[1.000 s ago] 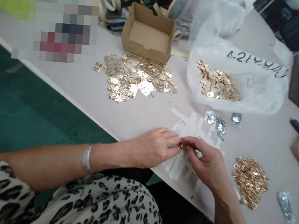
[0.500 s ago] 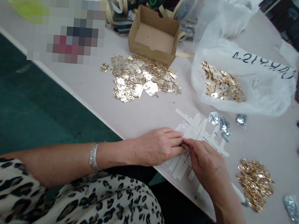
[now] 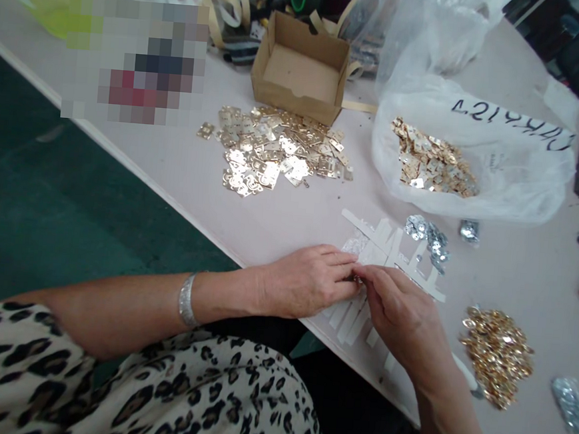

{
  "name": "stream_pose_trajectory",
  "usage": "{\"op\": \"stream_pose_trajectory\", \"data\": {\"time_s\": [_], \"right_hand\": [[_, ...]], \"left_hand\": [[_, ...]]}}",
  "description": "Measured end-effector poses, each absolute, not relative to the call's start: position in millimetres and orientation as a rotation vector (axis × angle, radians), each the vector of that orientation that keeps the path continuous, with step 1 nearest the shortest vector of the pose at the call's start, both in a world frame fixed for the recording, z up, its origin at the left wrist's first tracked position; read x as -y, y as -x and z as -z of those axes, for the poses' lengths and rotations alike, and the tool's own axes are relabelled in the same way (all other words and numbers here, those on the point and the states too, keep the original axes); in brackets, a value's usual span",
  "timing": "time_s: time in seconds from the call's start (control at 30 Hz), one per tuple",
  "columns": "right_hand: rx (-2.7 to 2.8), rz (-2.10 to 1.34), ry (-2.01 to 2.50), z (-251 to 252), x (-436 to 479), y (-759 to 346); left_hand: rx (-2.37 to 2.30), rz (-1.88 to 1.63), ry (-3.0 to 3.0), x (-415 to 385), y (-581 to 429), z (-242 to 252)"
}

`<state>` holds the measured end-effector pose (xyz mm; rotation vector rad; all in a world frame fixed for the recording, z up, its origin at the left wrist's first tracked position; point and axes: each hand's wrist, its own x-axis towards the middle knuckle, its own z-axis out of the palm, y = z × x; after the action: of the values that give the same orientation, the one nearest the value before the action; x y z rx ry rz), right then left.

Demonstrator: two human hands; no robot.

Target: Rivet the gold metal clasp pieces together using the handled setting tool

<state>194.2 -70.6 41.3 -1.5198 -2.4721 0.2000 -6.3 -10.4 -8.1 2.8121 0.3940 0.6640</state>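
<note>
My left hand [image 3: 307, 282] and my right hand [image 3: 404, 316] meet fingertip to fingertip near the front edge of the pale table [image 3: 173, 161]. Both pinch one small metal piece between them, mostly hidden by the fingers. Under the hands lie several white paper strips [image 3: 382, 241]. A pile of flat gold plates [image 3: 274, 152] lies behind my left hand. To the right of my right hand sits a heap of small gold fittings [image 3: 496, 354]. A few silver pieces [image 3: 428, 238] lie just past the strips.
An open cardboard box [image 3: 301, 74] stands behind the gold plates. A clear plastic bag [image 3: 498, 166] holding more gold plates lies at the right. Silver packets [image 3: 570, 406] sit at the right edge. Clutter lines the table's back; green floor [image 3: 44, 211] is at left.
The hands stay pressed together over the strips, with only slight finger movement. The view has drifted a little to the left.
</note>
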Motion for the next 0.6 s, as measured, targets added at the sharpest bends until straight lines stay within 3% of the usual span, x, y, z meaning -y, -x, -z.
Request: {"op": "stream_pose_trajectory", "data": {"time_s": [0.3, 0.6], "right_hand": [[2.146, -0.236, 1.680, -38, 77, -195], [1.723, 0.082, 2.271, -50, 145, -242]], "left_hand": [[-0.384, -0.657, -2.835, 10, 7, 3], [-0.359, -0.789, -2.733, 9, 10, 2]]}}
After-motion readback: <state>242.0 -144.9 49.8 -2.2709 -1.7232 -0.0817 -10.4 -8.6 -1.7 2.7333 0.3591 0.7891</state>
